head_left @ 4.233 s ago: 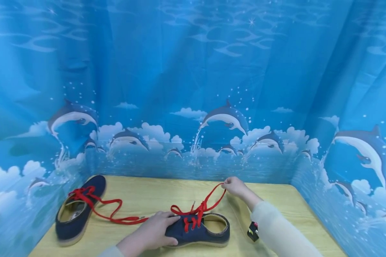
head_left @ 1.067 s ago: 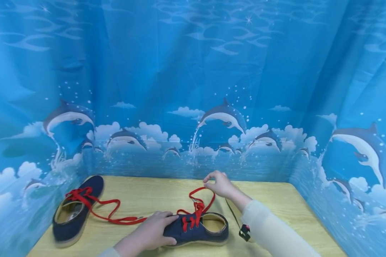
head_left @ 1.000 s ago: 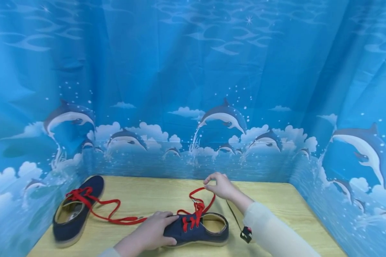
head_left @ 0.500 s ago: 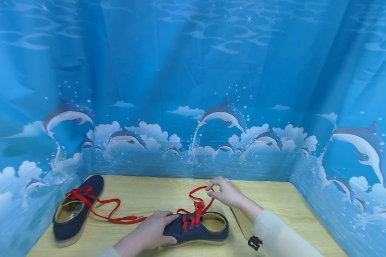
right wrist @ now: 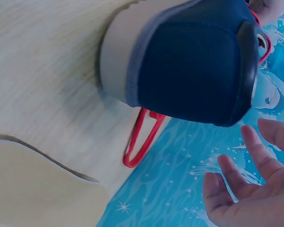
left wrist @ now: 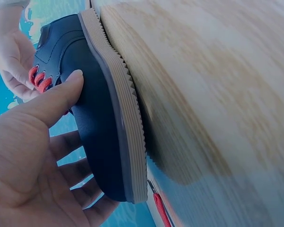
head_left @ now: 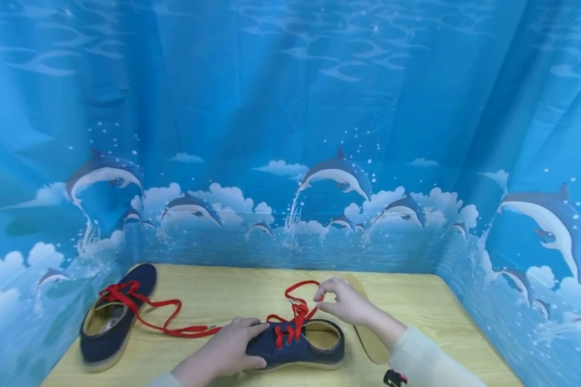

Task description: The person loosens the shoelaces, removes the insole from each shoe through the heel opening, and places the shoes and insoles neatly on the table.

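Observation:
In the head view my left hand (head_left: 227,346) holds the toe of a navy shoe (head_left: 295,349), thumb on the near side and fingers on the far side. The left wrist view shows that thumb on the upper of the shoe (left wrist: 92,109), just above its ribbed pale sole. Red laces (head_left: 297,314) are knotted at the shoe's throat, and a loop lies on the table behind it. My right hand (head_left: 346,303) hovers beside this loop, its fingertips overlapping the lace in the head view. In the right wrist view my right hand (right wrist: 255,184) has loosely bent fingers with nothing between them.
A second navy shoe (head_left: 104,344) lies at the left, its long red lace (head_left: 174,328) trailing toward my left hand. A tan insole (head_left: 373,346) is right of the held shoe, partly under my right forearm. Dolphin-print curtain (head_left: 290,161) surrounds the wooden table (head_left: 213,285).
Earlier my right hand pinched a red lace and drew it up to the right. It has let go, and now sits lower, nearer the shoe opening. My left hand keeps its hold.

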### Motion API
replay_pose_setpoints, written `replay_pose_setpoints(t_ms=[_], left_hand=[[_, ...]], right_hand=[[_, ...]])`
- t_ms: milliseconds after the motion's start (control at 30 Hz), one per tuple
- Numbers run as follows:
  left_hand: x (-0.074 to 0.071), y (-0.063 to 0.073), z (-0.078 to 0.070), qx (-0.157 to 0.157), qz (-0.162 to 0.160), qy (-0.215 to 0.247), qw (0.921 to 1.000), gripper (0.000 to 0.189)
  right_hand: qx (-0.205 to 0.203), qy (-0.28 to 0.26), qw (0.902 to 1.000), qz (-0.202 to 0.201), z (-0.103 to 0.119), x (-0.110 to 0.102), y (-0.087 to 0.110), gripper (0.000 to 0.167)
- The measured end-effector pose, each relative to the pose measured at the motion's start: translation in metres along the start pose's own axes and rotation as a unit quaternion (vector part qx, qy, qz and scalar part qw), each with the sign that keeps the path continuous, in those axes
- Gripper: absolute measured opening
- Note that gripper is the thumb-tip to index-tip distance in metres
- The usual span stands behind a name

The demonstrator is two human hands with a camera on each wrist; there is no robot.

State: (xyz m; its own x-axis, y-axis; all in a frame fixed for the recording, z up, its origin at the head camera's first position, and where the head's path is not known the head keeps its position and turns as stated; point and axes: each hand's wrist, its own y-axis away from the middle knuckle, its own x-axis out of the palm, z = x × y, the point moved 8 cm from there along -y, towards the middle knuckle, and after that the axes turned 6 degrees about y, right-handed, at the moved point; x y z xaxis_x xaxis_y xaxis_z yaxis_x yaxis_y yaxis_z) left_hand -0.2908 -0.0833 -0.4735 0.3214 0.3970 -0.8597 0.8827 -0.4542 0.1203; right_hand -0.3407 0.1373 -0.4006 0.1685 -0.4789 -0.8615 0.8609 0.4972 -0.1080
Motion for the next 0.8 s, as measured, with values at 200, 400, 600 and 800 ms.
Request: replay_pose_setpoints(t_ms=[200,400,600,800], left_hand=[[-0.001,0.0,0.0,-0.001,-0.005,0.0,1.0,0.075],[-0.001,-0.001,0.0,-0.001,-0.007,-0.001,1.0,0.075],[0.0,0.0,0.0,0.002,-0.002,-0.006,1.0,0.076],[0.0,0.001,0.001,0.021,-0.007,-0.004,0.9997,0.077]], right_hand=[[-0.003,0.0,0.9998,0.02,-0.005,0.008,0.003,0.004],[-0.015,0.004,0.9993,0.036,-0.012,0.017,0.004,0.005],[-0.018,0.009,0.999,0.04,-0.016,0.025,0.009,0.006],[-0.018,0.01,0.9991,0.038,-0.016,0.025,0.014,0.004]])
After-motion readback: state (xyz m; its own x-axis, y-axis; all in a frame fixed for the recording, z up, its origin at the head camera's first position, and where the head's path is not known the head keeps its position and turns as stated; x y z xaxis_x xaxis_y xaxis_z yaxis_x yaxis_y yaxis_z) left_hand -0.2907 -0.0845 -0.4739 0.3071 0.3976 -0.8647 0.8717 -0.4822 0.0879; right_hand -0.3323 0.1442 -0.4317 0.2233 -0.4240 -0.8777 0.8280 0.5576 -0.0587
